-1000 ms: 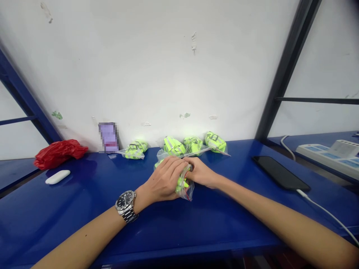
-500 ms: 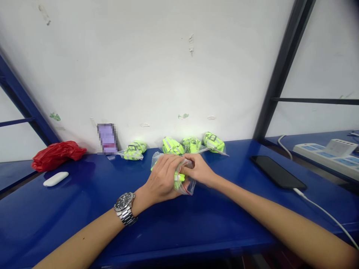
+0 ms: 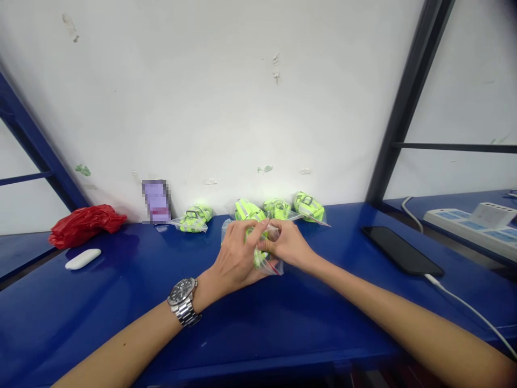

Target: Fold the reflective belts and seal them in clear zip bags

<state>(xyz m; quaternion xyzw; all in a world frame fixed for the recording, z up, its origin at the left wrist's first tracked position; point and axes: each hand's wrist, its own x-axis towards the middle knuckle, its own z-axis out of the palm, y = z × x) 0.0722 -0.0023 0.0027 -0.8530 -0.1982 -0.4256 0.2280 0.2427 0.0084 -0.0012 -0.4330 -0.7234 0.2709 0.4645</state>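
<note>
The clear packet (image 3: pixel 262 258) with neon yellow-green fabric in it sits between the two hands, raised over the middle of the blue table (image 3: pixel 250 334). The left hand (image 3: pixel 238 253) grips the packet from its left side, fingers bent over the far part and palm underneath, so much of the contents is covered. The right hand (image 3: pixel 294 242) comes in from the packet's right, thumb and curled fingers closed on its upper edge (the exact hold of the fingertips is partly hidden). A red strip runs along the packet's near right edge, which pokes out below the right thumb.

Beyond the packet, three similar bagged bundles, the left bundle (image 3: pixel 246 209), the middle bundle (image 3: pixel 277 208) and the right bundle (image 3: pixel 309 206), lie near the wall (image 3: pixel 250 118); a fourth bundle (image 3: pixel 196 216) rests behind the packet and to its left. Farther left of the packet are a phone with a purple screen (image 3: pixel 156 202), a red plastic bag (image 3: pixel 86 225) and a small white case (image 3: pixel 83 259). Well to the packet's right lies a black phone (image 3: pixel 402 250), its white cable (image 3: pixel 472 307) plugged in, and past that a white power strip (image 3: pixel 464 223).
</note>
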